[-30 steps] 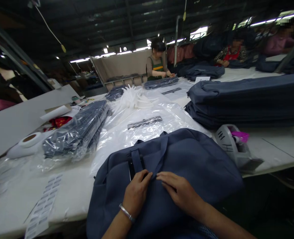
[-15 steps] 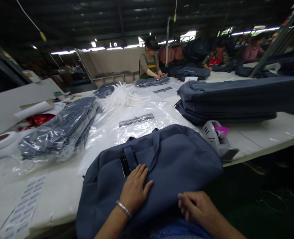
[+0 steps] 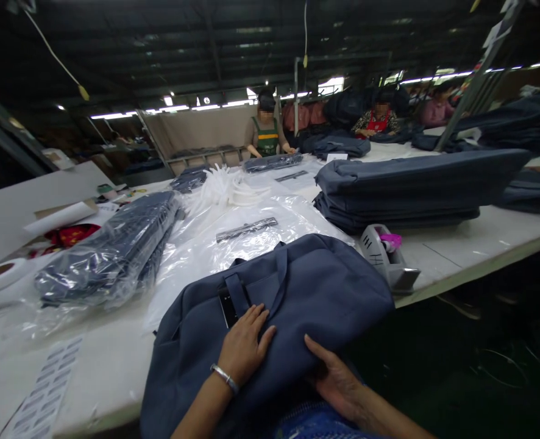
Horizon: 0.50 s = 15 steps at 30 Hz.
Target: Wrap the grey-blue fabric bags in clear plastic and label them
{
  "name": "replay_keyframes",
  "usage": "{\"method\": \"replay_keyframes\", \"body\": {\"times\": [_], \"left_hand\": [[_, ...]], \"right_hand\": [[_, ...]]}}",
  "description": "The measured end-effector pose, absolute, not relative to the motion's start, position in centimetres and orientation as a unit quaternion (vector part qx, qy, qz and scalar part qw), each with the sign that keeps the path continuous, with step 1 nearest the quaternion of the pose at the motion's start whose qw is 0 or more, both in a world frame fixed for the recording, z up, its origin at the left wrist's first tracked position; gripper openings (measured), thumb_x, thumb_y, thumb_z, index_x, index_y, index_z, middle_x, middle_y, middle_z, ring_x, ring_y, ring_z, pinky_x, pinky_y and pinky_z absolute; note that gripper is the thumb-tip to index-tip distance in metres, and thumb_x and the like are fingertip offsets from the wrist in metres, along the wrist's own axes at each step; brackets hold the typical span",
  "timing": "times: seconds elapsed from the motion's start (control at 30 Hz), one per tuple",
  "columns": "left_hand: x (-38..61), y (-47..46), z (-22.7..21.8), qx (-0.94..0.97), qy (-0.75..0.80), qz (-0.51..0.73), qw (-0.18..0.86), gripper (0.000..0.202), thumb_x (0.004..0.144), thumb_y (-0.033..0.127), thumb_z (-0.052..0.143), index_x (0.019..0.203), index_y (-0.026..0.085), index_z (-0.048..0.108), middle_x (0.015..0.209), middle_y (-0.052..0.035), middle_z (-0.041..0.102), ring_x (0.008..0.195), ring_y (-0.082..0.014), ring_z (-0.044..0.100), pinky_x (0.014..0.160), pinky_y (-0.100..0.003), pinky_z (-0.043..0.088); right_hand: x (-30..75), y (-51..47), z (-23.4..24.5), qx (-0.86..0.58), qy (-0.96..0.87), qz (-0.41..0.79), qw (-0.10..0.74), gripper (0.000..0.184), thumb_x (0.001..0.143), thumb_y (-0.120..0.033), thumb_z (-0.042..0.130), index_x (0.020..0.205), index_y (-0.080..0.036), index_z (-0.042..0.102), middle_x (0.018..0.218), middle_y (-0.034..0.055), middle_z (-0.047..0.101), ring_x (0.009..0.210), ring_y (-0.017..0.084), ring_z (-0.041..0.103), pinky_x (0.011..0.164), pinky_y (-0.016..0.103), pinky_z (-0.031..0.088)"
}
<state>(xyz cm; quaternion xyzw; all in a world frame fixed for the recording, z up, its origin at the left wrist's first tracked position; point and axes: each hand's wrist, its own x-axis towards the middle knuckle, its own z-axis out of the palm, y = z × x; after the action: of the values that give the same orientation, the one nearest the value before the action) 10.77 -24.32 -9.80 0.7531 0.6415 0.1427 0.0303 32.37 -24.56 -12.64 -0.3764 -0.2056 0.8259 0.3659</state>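
Observation:
A dark blue fabric bag [image 3: 325, 292] lies flat at the near edge of the white table [image 3: 471, 244], its strap and a black tag showing near the top. My left hand [image 3: 244, 346], with a silver bracelet on the wrist, rests flat on the bag with fingers spread, just below the strap. My right hand [image 3: 331, 378] grips the bag's near edge, thumb on top and fingers curled underneath.
A grey tape dispenser [image 3: 384, 256] stands right of the bag. Stacked blue bags [image 3: 411, 189] lie behind it. Clear plastic bags [image 3: 233, 238] and wrapped bags [image 3: 114, 250] cover the left. A label strip [image 3: 46, 390] lies near left. Other workers [image 3: 265, 131] stand at the far end.
My right hand left the strap, drew back to the near edge and now grips the bag there. My left hand flattened onto the bag. The view shifted right.

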Motion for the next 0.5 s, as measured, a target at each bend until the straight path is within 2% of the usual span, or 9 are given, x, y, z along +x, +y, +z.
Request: {"method": "replay_keyframes", "body": {"times": [0.13,0.27,0.4,0.5], "left_hand": [[10.4,-23.8,-8.9,0.738,0.656,0.131,0.086,0.047,0.095,0.049,0.041,0.129,0.020,0.058,0.140,-0.0093,0.054,0.131,-0.0252,0.049,0.110,-0.046,0.041],[10.3,-23.7,-5.8,0.704,0.678,0.161,0.139,0.049,0.095,0.050,0.037,0.131,0.023,0.056,0.144,-0.0067,0.051,0.131,-0.0239,0.048,0.111,-0.045,0.039],[10.5,-24.3,-0.4,0.671,0.658,0.287,0.187,0.052,0.094,0.054,0.039,0.135,0.025,0.053,0.143,-0.0039,0.052,0.134,-0.0229,0.046,0.115,-0.045,0.034],[11.8,-25.0,3.8,0.632,0.600,0.434,0.226,0.054,0.093,0.055,0.041,0.136,0.024,0.052,0.143,-0.0031,0.052,0.135,-0.0231,0.043,0.118,-0.044,0.028]], "right_hand": [[31.8,-24.0,-12.1,-0.348,-0.233,0.820,0.391,0.050,0.077,-0.035,0.072,0.123,-0.017,0.060,0.125,0.0071,0.066,0.120,0.027,0.058,0.104,0.045,0.048],[31.3,-22.8,-10.2,-0.311,-0.296,0.810,0.400,0.044,0.075,-0.033,0.071,0.115,-0.017,0.066,0.119,0.0071,0.069,0.118,0.029,0.059,0.105,0.047,0.047],[31.2,-20.5,-5.2,-0.278,-0.362,0.793,0.404,0.041,0.070,-0.033,0.078,0.106,-0.015,0.071,0.112,0.0081,0.072,0.116,0.029,0.061,0.108,0.046,0.043],[31.7,-18.4,0.4,-0.226,-0.415,0.757,0.452,0.045,0.061,-0.030,0.085,0.103,-0.017,0.072,0.114,0.0068,0.071,0.113,0.030,0.062,0.106,0.047,0.045]]}}
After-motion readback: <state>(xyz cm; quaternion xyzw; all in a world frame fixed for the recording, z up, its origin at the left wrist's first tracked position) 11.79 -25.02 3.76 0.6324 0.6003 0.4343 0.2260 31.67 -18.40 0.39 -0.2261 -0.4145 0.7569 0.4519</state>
